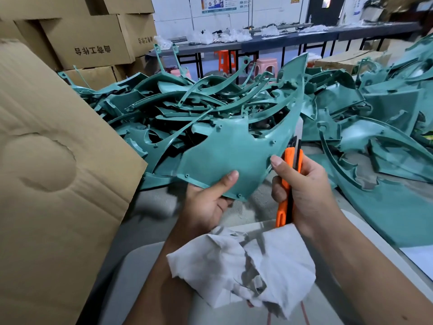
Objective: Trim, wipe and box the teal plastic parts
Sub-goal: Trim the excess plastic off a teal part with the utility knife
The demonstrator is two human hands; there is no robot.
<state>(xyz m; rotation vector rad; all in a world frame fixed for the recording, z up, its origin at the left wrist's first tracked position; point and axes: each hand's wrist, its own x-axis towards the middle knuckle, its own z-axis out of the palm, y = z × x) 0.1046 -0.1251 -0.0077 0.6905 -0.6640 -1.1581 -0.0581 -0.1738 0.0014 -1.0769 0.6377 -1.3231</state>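
A deep heap of tangled teal plastic mouldings, curved strips and broad panels alike, covers the grey counter from the middle of the view out to the right edge, crowding close behind both hands. At the left a large brown corrugated cardboard flap leans in over the counter edge, and behind it plain cardboard cartons printed with dark characters are stacked high. Farther back stand long dark benches strewn with white bags, with an orange plastic stool and a pink plastic stool beneath them. A crumpled white wiping cloth, smudged grey, lies low in the view between the two forearms. The left hand is closed on the lower edge of a flat, horned teal plastic panel, thumb pressed on its upper face and fingers hidden beneath, holding it raised just in front of the heap. The right hand is wrapped around an orange-and-black utility knife, held roughly upright with its tip at the panel's right edge, the thumb extended to touch that edge.
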